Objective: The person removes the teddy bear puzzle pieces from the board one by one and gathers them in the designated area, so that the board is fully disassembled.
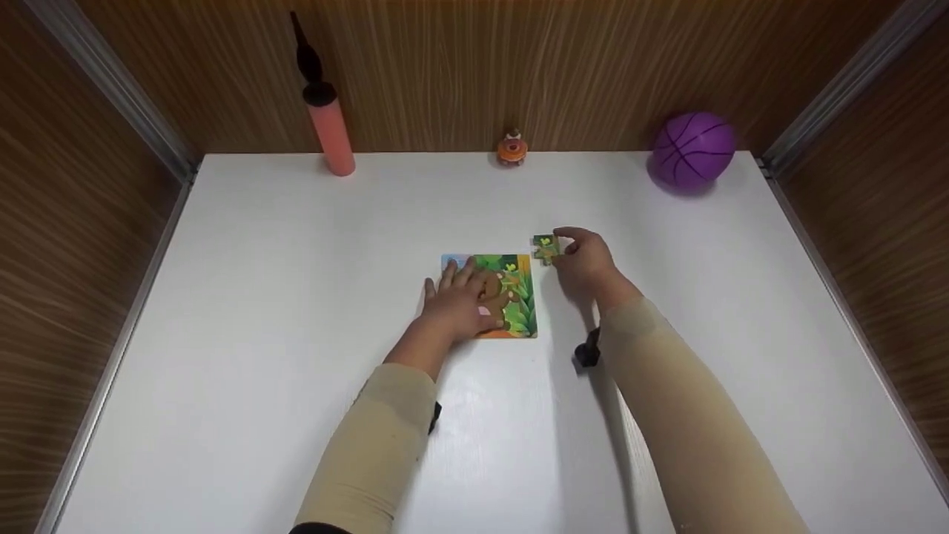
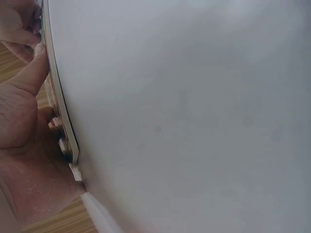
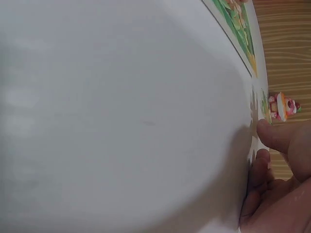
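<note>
A square jigsaw puzzle point(image 1: 523, 297) with a brown animal and green leaves lies flat on the white table. My left hand point(image 1: 458, 302) rests on its left half with fingers spread, covering part of the picture. In the left wrist view, the thumb point(image 2: 34, 73) lies along the board's edge. Just past the puzzle's upper right corner, my right hand point(image 1: 586, 263) pinches a green jigsaw puzzle piece point(image 1: 545, 249) between thumb and index finger. In the right wrist view the thumb point(image 3: 277, 135) and curled fingers sit low over the table, beyond the corner of the puzzle point(image 3: 238, 29).
Along the back wall stand a pink hand pump point(image 1: 332, 137) with a black top, a small orange toy figure point(image 1: 512, 150) and a purple ball point(image 1: 693, 150). Wood-grain panels point(image 1: 437, 74) enclose the white table point(image 1: 259, 297) at the back and sides.
</note>
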`<state>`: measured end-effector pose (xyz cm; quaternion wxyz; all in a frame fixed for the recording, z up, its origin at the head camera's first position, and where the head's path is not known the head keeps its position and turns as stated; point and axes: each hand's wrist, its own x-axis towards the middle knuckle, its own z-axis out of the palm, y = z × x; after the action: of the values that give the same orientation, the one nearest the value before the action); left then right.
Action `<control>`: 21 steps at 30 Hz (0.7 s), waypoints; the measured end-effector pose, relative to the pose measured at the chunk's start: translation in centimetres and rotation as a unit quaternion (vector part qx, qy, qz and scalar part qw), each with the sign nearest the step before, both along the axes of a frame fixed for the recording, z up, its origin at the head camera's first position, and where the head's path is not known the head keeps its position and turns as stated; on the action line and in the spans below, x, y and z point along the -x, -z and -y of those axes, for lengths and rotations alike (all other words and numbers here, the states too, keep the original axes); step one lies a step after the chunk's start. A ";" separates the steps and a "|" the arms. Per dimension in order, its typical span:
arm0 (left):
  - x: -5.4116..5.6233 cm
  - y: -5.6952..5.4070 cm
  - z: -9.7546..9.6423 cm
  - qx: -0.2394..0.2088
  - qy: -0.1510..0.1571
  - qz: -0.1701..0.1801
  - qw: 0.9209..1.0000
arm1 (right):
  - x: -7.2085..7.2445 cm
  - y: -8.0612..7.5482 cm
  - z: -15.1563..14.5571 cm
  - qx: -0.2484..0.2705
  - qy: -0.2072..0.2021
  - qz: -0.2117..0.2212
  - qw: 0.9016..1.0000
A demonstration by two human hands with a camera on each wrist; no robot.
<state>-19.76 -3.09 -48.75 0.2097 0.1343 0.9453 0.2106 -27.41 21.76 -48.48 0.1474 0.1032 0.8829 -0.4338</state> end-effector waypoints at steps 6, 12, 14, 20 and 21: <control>0.0 0.1 -0.1 0.006 -0.004 -0.003 1.000 | 0.8 0.0 -0.3 -0.016 -0.005 0.008 1.000; 0.0 0.1 0.0 0.012 -0.008 0.001 1.000 | 1.2 0.2 -0.5 -0.038 -0.028 -0.007 0.999; 0.0 0.1 0.0 0.010 -0.010 0.002 1.000 | 1.2 0.1 -0.5 -0.043 -0.035 -0.006 0.998; 0.1 0.1 0.0 -0.002 -0.006 0.007 1.000 | 1.5 -0.1 -0.3 -0.051 -0.027 0.020 0.998; 0.1 0.1 0.0 -0.002 -0.005 0.006 1.000 | 1.6 -0.1 -0.2 -0.050 -0.024 0.026 0.998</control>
<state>-19.83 -3.11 -48.89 0.2144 0.1284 0.9441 0.2148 -28.97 22.01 -48.38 0.1750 0.1003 0.9017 -0.3826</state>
